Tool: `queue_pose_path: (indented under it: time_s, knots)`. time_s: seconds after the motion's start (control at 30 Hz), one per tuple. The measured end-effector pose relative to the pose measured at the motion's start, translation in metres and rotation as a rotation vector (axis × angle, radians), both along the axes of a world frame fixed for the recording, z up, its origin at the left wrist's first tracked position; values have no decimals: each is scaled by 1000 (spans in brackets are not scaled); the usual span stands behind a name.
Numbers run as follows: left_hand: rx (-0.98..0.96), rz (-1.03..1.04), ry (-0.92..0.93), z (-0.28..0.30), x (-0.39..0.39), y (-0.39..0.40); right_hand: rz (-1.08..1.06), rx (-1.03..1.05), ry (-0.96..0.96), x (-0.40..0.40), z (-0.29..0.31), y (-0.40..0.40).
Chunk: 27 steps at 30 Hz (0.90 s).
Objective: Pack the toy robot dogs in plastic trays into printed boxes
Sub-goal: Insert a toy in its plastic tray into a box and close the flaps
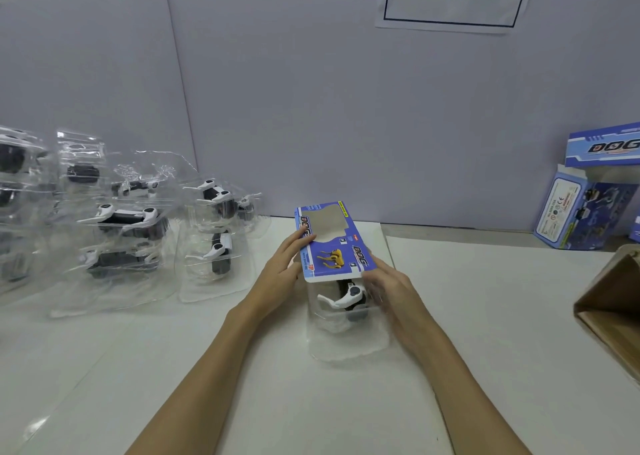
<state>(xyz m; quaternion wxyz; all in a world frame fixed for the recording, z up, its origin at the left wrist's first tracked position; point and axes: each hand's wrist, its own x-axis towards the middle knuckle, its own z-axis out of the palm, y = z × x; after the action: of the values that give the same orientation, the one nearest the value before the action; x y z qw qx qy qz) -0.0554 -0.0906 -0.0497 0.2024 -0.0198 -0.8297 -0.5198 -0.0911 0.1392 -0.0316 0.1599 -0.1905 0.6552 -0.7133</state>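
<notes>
Lying half inside the blue box (332, 246), the clear tray (346, 330) with a toy dog (348, 297) pointed its long way straight away from the person, its near end poking out toward them. Both hands sat beside it. The left hand (282, 267) held the box's left side. The right hand (389, 288) gripped the tray's right edge and looked nearer to push. More trays (117, 232) waited far left.
</notes>
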Motion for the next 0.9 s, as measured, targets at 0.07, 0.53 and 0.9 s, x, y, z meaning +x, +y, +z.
queue_pose_path:
  time_s: [0.07,0.53,0.9]
  knots:
    - [91,-61,-49,5,2,0,37,27,27,-1,1,1]
    - [-37,46,49,8,2,3,-664,154,228,-7,-10,-22]
    - [203,-254,-158,21,13,23,-821,-11,81,-11,-12,-15]
